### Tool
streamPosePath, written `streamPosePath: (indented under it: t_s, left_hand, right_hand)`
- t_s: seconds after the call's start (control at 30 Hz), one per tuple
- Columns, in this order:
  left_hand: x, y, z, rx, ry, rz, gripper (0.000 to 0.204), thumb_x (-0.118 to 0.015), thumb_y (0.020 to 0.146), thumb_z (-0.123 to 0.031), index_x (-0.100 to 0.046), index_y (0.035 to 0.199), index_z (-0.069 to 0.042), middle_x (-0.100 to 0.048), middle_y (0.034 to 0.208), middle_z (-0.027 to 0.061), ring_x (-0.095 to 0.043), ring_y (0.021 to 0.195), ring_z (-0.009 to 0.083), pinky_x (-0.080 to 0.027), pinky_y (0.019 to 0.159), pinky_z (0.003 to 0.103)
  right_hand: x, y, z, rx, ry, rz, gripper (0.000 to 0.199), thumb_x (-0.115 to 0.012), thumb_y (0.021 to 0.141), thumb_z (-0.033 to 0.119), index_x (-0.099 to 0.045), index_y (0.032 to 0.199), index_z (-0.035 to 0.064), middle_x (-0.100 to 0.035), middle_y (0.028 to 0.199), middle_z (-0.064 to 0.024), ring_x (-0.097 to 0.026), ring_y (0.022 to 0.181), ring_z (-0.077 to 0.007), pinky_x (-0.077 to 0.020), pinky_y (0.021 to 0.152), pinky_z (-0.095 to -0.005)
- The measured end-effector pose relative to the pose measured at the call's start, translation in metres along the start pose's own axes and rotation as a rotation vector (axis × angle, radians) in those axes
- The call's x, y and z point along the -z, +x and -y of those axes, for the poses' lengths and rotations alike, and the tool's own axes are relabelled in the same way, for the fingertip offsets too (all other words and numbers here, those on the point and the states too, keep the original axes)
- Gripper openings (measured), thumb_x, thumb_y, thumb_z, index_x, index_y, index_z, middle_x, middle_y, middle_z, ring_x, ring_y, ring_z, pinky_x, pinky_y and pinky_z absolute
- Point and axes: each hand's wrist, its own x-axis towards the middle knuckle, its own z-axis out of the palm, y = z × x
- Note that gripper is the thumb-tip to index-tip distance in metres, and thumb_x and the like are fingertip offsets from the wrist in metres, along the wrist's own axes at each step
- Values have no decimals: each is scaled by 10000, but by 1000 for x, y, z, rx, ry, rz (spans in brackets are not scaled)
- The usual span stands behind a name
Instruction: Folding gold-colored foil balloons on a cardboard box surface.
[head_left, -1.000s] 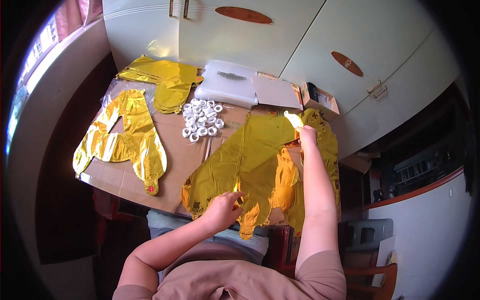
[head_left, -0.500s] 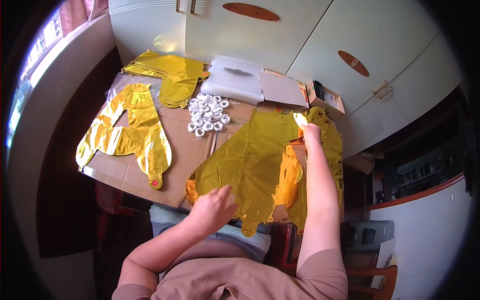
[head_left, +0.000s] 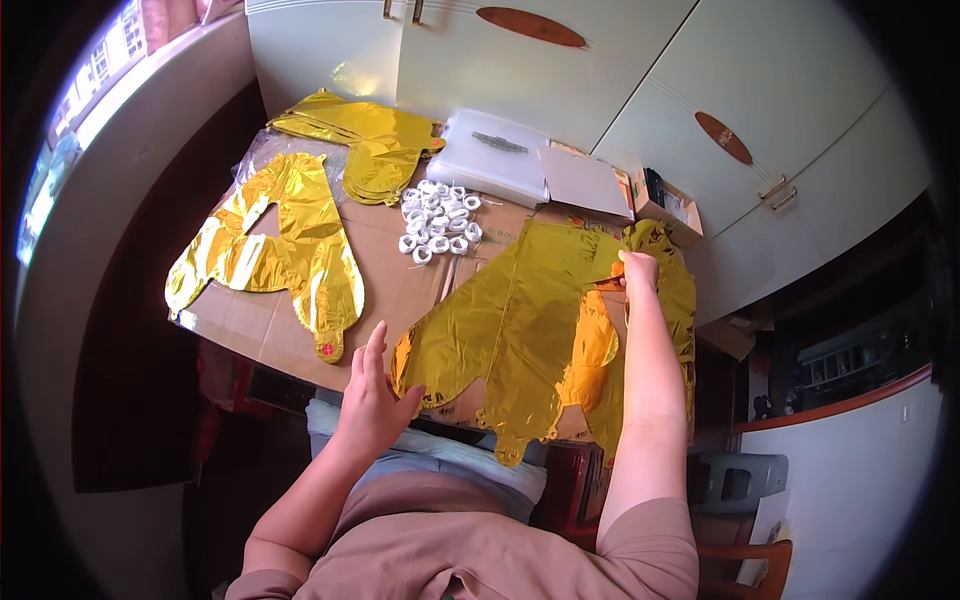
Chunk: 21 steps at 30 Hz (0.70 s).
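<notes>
A large flat gold foil balloon [head_left: 520,310] lies across the right half of the table, its crinkled orange-gold part [head_left: 590,345] showing by the cut-out. My right hand [head_left: 641,271] is closed on the upper right edge of this balloon, fingers pinched. Near the table's front edge my left hand [head_left: 372,405] hovers with its fingers apart, holding nothing, beside the balloon's lower left corner. To the left lies another gold foil balloon [head_left: 315,255], letter A in shape, with a red-marked tab. Several white ring-shaped coils [head_left: 440,220] sit in a cluster between the two balloons.
Behind them rest a stack of folded gold foil balloons [head_left: 375,145], a translucent plastic box [head_left: 490,160], a grey-brown card [head_left: 585,182] and a small open box [head_left: 670,205]. Brown cardboard [head_left: 270,315] covers the table. Pale cabinets [head_left: 540,75] stand along the back.
My left hand has moved left and its fingers have spread upward. My right hand has come slightly nearer, pulling the gripped foil edge down. The whole view has shifted a little.
</notes>
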Motion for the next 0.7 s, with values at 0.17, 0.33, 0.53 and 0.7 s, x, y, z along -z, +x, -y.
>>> streamPosePath:
  t_s: [0.17,0.33,0.53,0.7]
  left_hand:
    - [-4,4,6,-32,-34,5,957,-762,788,-34,-220,1575,-91,-569,1253,197,-603,747,182,-545,703,311]
    - [-2,8,-1,40,-194,40,895,-680,794,42,-243,1565,-79,-621,1136,196,-631,701,207,-541,678,320]
    - [-8,11,-17,-186,-237,5,823,-647,800,72,-308,1537,-64,-686,1026,138,-636,686,176,-531,638,302]
    - [-26,12,-47,-365,-228,54,828,-664,779,60,-337,1526,-83,-706,1061,106,-642,703,159,-521,655,296]
  right_hand:
    - [22,-47,24,392,-400,-202,267,-717,871,210,-694,1061,23,-706,1067,-146,-659,942,-293,-516,822,-415]
    - [31,-181,42,857,-509,101,280,-678,935,233,-678,1143,45,-670,1166,-150,-627,1118,-278,-481,995,-404]
    - [15,-220,9,954,-454,214,219,-729,840,179,-704,1017,53,-673,1055,-116,-626,1020,-328,-492,911,-433]
    - [10,-215,-1,914,-495,211,187,-721,841,203,-714,982,80,-672,1040,-99,-617,1020,-319,-471,913,-450]
